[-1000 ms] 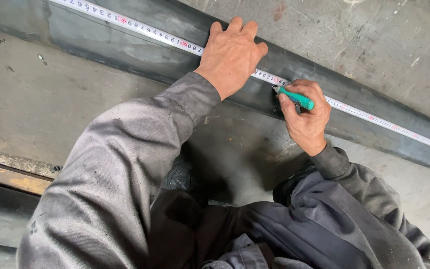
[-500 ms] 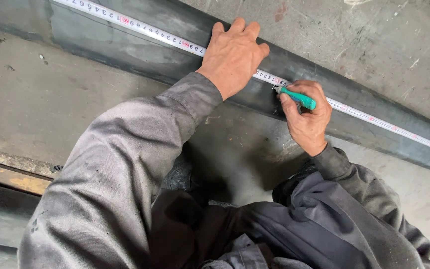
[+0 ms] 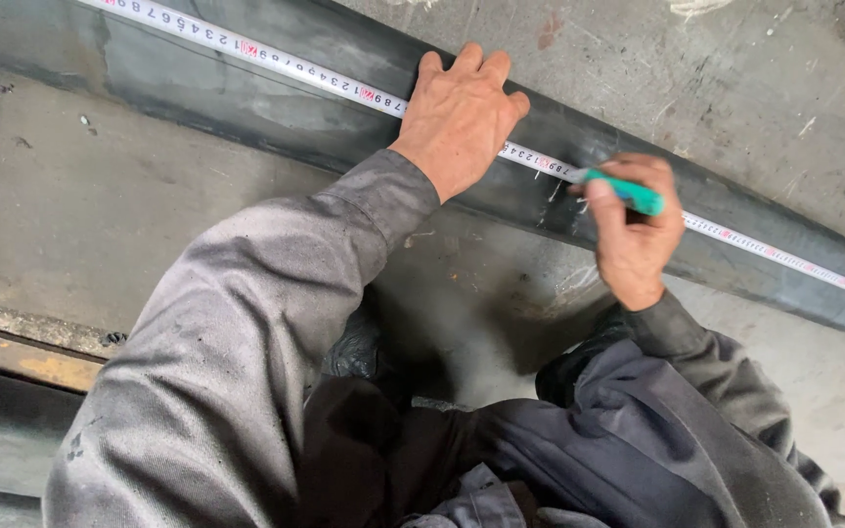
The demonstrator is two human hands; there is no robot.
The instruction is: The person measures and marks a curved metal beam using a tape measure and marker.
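Down on the concrete floor [image 3: 129, 215], a long dark steel beam [image 3: 276, 108] is running diagonally from the upper left to the right edge of the view, and a white measuring tape [image 3: 246, 47] is lying stretched along its top face. The person, in a grey work jacket, is crouching over it. The left hand [image 3: 457, 117] is lying flat with spread fingers on the beam, pressing the tape down; the tape is passing under the palm and coming out on both sides. Just to the right, the right hand [image 3: 633, 230] is closing its fingers around a green marker [image 3: 628, 193], thumb and forefinger pinching the barrel, with the tip pointing left and touching the beam just beside the tape's near edge. Short pale strokes are showing on the steel under the tip.

Both hands are sitting near each other, with only a short stretch of bare tape between them. To the left the beam and tape are running free up to the frame's corner; to the right the tape is continuing uncovered toward the edge. Below the beam, open floor is lying on the left, while the person's knees are filling the lower middle.

Against the earlier frames, the left hand is staying planted in the same spot, and the right hand is holding almost the same place, the marker having shifted only slightly along the tape.
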